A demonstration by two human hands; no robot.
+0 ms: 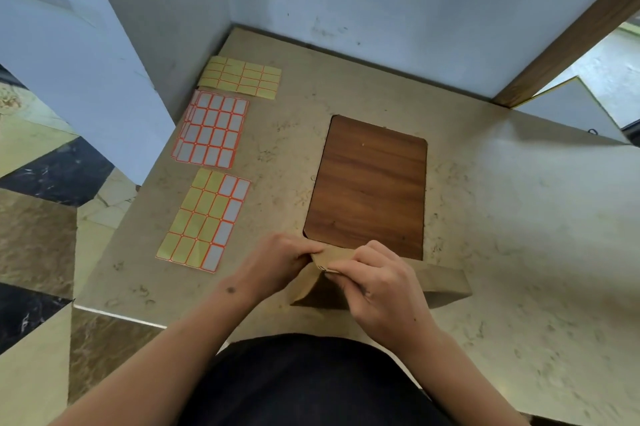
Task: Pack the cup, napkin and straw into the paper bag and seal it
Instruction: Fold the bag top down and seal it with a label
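Note:
A brown paper bag [306, 288] stands near the front edge of the beige table [519, 217], seen from above. Its top [334, 257] is folded over into a flap. My left hand [280, 261] pinches the left end of that flap. My right hand [381, 287] grips the fold from the right and covers most of the bag's top. The cup, napkin and straw are not visible.
Three sticker sheets lie at the table's left: a yellow one [242, 77] at the back, a white one [211, 129] in the middle, a half-used one [204, 219] nearest. A dark wooden board [370, 183] lies just behind the bag. Walls close the back corner.

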